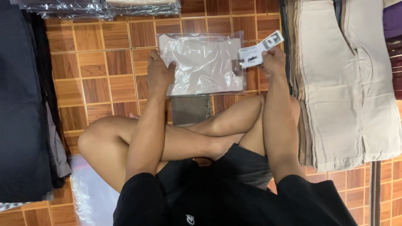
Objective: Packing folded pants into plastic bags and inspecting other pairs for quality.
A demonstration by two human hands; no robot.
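Note:
A clear plastic bag with a folded beige garment (pixel 204 63) lies on the wooden parquet floor in front of my crossed legs. My left hand (pixel 158 72) presses flat on the bag's left edge. My right hand (pixel 273 62) pinches a white paper hang tag (pixel 260 49) at the bag's right edge, where a small dark strip links tag and garment. A grey folded piece (pixel 191 109) sticks out from under the bag's near edge.
A stack of beige folded trousers (pixel 335 79) lies to the right. Dark folded garments (pixel 21 100) are piled on the left. More bagged items (pixel 100 7) sit at the far edge, and a loose clear plastic bag (pixel 90 190) lies by my left knee.

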